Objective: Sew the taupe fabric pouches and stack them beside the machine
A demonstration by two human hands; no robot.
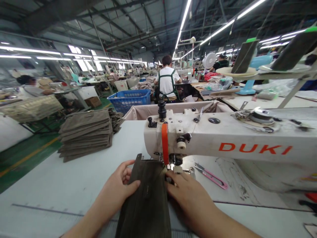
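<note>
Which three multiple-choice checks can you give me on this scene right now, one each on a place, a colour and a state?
1. Where is the stack of grey-brown fabric panels relative to the DUKI sewing machine?
A) Inside the blue basket
B) On the table, left of the machine
C) Under the machine's arm

2. What colour are the handles of the thread snips?
A) Pink
B) Blue
C) Green

3. What state is the dark fabric panel in?
A) Folded on the stack
B) Lying on the floor
C) Held by the left hand and right hand at the needle area

1: B, the stack sits on the table left of the machine.
2: A, pink handles show right of the machine.
3: C, both hands are on the panel.
</note>
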